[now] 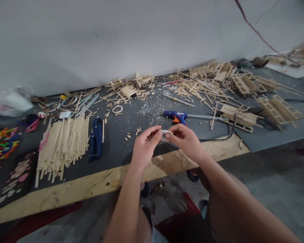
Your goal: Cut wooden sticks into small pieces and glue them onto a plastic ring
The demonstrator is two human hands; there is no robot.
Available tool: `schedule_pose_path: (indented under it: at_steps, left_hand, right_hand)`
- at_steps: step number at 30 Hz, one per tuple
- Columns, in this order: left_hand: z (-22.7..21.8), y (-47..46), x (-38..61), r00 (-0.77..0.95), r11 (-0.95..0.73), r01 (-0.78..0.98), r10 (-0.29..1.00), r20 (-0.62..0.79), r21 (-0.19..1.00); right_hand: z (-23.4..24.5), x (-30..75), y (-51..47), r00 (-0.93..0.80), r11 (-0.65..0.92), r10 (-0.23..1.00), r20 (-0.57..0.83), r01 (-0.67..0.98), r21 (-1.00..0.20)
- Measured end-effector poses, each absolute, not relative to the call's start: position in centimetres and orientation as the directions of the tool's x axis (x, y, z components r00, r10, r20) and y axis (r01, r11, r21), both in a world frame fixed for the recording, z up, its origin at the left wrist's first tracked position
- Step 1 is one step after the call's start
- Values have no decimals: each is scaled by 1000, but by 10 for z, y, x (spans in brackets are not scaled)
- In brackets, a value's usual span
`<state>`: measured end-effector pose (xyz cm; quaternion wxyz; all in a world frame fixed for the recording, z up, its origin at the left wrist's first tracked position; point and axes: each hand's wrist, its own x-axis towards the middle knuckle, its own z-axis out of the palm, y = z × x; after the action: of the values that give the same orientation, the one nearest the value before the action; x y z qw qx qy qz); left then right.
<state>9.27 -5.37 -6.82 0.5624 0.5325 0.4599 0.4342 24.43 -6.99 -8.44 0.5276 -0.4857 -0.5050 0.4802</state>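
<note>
My left hand (144,145) and my right hand (185,140) meet above the front edge of the worktable (91,184). Both pinch a small pale ring-like piece (165,133) between their fingertips; I cannot make out exactly what it is. A blue glue gun (178,116) with an orange trigger lies just behind my hands, its black cord (228,130) running off to the right. Left of my hands rests a blue cutter (96,138) beside a pile of cut wooden sticks (63,145).
Scattered stick offcuts and several small stick-built ladders and frames (243,84) cover the back and right of the table. Colourful craft bits (1,143) and a dark patterned board (16,179) sit at the far left. A grey wall rises behind; my knees are below the table edge.
</note>
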Motion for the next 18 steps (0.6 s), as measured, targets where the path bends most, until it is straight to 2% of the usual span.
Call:
schedule_pose_path:
  at_steps: [11,18]
  left_hand:
    - [-69,-57,95,222,76,-138,974,-44,988]
    - [-74,-55,97,216,88,-202,975,-43,975]
  right_hand:
    - [-75,243,-78,86,211,973,215,57,-976]
    - [-74,244,-80,93,196,976,197,22,-980]
